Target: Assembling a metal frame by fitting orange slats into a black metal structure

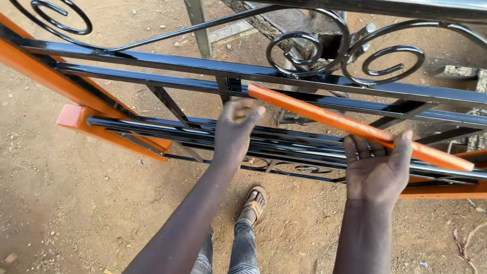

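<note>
A loose orange metal bar [324, 116] slants from the upper middle down to the right, above a black painted gate frame [203, 65] with scroll work. My right hand [378, 167] grips the bar near its lower end, palm up, fingers curled around it. My left hand [234, 129] is at the bar's upper end, fingers bent, thumb tip touching the end; whether it fully grips the bar is unclear. The gate frame lies tilted in front of me on orange painted supports [109, 133].
Bare sandy ground with small stones lies below. My sandalled foot [253, 204] and jeans show between my arms. Black scrolls [350, 53] and a grey post [200, 25] stand behind the frame. Stacked black bars [284, 144] run under my hands.
</note>
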